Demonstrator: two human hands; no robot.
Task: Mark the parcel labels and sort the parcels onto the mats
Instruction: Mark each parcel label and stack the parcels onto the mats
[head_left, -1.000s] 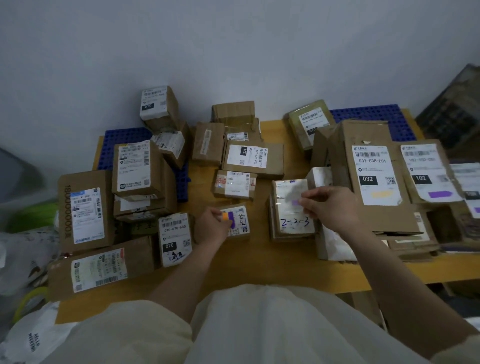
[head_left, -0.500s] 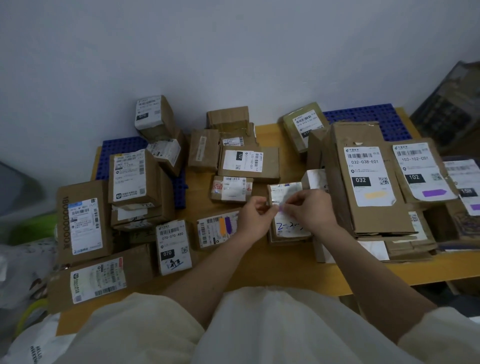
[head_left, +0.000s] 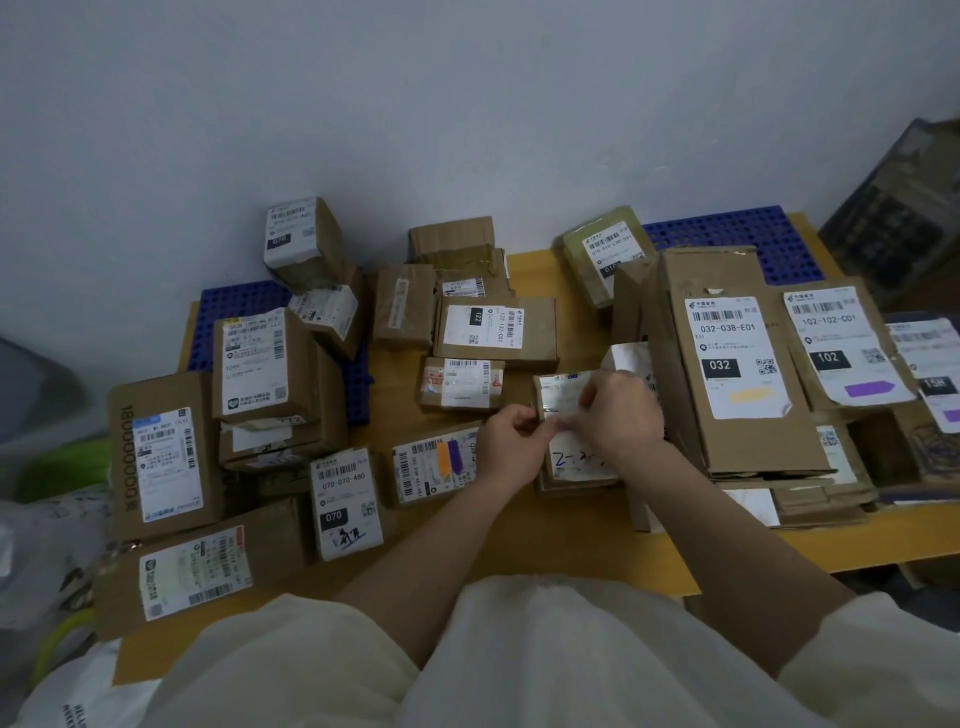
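Both hands meet over a small parcel with a glossy label and blue handwriting (head_left: 577, 461) at the middle of the yellow table (head_left: 561, 545). My right hand (head_left: 621, 410) grips a purple marker (head_left: 562, 426), and my left hand (head_left: 511, 441) pinches its end. Left of my hands lies a small parcel with orange and purple marks (head_left: 436, 462). On the right, the tall 032 parcel (head_left: 727, 364) carries a yellow mark and the 102 parcel (head_left: 836, 343) a purple one. Blue perforated mats lie at the back left (head_left: 239, 306) and the back right (head_left: 737, 234).
Several labelled boxes are stacked on the left, among them a 070 parcel (head_left: 345, 501) and a long box at the table's front edge (head_left: 197, 571). More boxes (head_left: 493, 332) stand against the white wall. Plastic bags (head_left: 47, 545) lie left of the table, and a dark crate (head_left: 904, 218) stands at the far right.
My left hand let go of the small orange-and-purple-marked parcel and moved right to join my right hand at the marker. The right hand lifted slightly off the handwritten label.
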